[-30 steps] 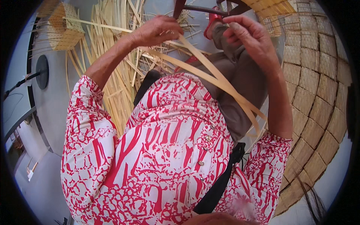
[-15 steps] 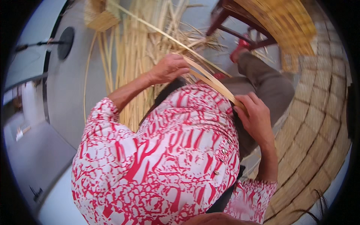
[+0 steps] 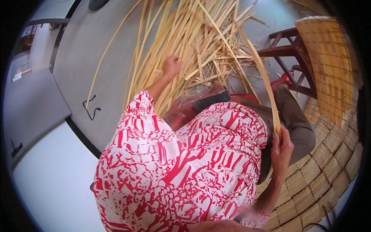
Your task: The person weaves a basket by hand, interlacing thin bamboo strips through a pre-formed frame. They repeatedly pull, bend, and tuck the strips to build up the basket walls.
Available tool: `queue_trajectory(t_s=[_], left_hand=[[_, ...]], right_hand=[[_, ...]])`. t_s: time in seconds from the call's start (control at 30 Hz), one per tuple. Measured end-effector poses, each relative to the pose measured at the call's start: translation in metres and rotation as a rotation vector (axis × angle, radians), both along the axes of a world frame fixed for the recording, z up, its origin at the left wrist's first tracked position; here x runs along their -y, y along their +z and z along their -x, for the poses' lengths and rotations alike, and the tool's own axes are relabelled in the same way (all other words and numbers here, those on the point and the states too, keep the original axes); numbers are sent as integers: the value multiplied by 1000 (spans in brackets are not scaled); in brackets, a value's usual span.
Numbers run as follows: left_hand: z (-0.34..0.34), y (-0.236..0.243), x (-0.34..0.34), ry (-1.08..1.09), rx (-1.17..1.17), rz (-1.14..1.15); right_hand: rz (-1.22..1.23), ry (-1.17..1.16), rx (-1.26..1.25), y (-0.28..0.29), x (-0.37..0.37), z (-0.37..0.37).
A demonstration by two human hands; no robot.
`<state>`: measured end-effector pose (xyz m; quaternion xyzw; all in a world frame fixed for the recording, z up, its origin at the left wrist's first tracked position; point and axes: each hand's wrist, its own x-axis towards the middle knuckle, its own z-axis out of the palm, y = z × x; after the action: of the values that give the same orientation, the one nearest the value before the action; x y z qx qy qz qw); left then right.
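Observation:
My right hand (image 3: 281,149) is closed around a long pale bamboo strip (image 3: 262,71) beside my right thigh. The strip rises from the fingers and bows away toward the far side, its far end over the loose pile. My left hand (image 3: 172,66) is stretched out ahead, fingers curled into a fist, above several bamboo strips (image 3: 154,42) spread on the floor. Whether anything sits inside that fist is hidden. Near my lap lies a dark block-like pad (image 3: 211,100) next to something reddish-brown.
A dark red wooden stool (image 3: 291,48) stands at the far right, a woven bamboo panel (image 3: 326,65) against it. Bamboo matting (image 3: 309,185) covers the lower right. Short offcuts (image 3: 216,62) litter the grey floor. A thin black cord (image 3: 92,110) lies on the left.
My left hand has let go of the strip and reached out over the pile. My right hand still grips the strip, which now bows away. The whole view has shifted.

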<state>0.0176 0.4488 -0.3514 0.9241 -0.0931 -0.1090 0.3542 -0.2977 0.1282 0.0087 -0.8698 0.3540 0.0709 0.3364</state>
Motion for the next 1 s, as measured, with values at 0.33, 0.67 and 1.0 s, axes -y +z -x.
queue_trajectory(t_s=[0.33,0.67,1.0], left_hand=[[-76,-53,-156,173,-247,-576],[-91,-27,-144,16,-423,-773],[-47,25,-124,165,-26,-396]], right_hand=[[21,-50,-111,16,-16,-23],[108,70,-23,25,-2,-11],[71,83,-44,25,4,-20]])
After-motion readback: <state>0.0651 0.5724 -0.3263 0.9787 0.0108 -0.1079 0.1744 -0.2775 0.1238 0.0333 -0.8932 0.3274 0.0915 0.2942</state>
